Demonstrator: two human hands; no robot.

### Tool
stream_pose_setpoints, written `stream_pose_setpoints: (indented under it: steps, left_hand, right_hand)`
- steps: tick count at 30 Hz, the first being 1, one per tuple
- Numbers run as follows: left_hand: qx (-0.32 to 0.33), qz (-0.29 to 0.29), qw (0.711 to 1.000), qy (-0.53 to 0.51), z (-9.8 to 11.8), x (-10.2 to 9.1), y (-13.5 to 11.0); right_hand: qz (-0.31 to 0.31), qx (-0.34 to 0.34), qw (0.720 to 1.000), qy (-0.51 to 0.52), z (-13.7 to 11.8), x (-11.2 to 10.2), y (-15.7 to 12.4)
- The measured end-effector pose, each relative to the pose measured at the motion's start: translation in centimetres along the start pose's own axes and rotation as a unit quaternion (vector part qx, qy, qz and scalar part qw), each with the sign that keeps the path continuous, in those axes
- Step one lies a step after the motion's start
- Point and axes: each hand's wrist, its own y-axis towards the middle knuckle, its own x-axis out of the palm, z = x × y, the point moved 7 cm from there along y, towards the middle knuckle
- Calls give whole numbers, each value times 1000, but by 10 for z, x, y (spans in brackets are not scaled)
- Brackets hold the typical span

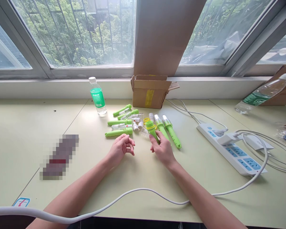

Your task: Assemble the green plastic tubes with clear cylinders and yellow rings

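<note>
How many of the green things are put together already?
Two finished green tools with clear tops lie by the right hand. That hand grips one green handle. The left hand rests empty. Several green handles and clear parts still lie loose.

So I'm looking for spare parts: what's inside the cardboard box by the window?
Nothing can be made out inside the cardboard box. Its flaps are open, but only the front wall with yellow tape shows; the interior is hidden from this angle.

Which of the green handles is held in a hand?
The green handle in the right hand, its wide end up; the other handles lie loose on the table.
</note>
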Motion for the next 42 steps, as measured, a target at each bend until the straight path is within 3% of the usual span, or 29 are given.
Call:
stream_pose_setpoints:
  steps: [13, 42]
  left_hand:
    - [-24, -73, 994, -76, 4, 8, -3]
    - [-23, -92, 989, -115, 5, 8, -6]
  right_hand:
    - [3, 7, 1000, -13, 2, 0, 0]
    - [-13, 19, 999, -27, 2, 2, 0]
